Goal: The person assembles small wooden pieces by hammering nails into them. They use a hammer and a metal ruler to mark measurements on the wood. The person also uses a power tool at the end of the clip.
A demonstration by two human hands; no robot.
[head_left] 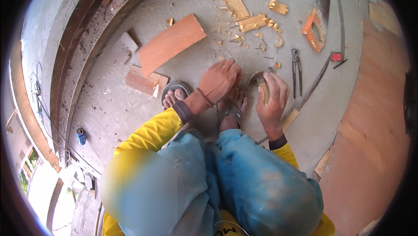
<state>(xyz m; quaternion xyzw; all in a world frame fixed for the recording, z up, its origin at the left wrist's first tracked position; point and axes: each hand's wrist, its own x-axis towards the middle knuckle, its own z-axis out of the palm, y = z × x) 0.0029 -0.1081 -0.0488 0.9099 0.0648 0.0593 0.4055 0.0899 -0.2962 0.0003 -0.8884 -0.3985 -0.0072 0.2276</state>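
My left hand [220, 80] is closed, its fingers curled down above the floor between my feet; whatever they may hold is hidden. Beside it, my right hand [273, 101] has its thumb and fingers bent around a curved, dark-rimmed object with a tan inner face [264, 86]. Its kind cannot be made out. A small metallic tip shows near the fingertips. Just beyond lies a tiny red and green piece [278, 65]. Under my hands, my feet in sandals [175, 89] rest on the concrete floor.
Reddish plywood pieces [172, 44] lie ahead on the left, with split wood [252, 22] and shavings beyond. On the right are pincers [296, 72], an orange-handled handsaw [314, 31], a wooden-handled tool [291, 118] and a large plywood sheet [370, 131]. A blue can [81, 136] stands left.
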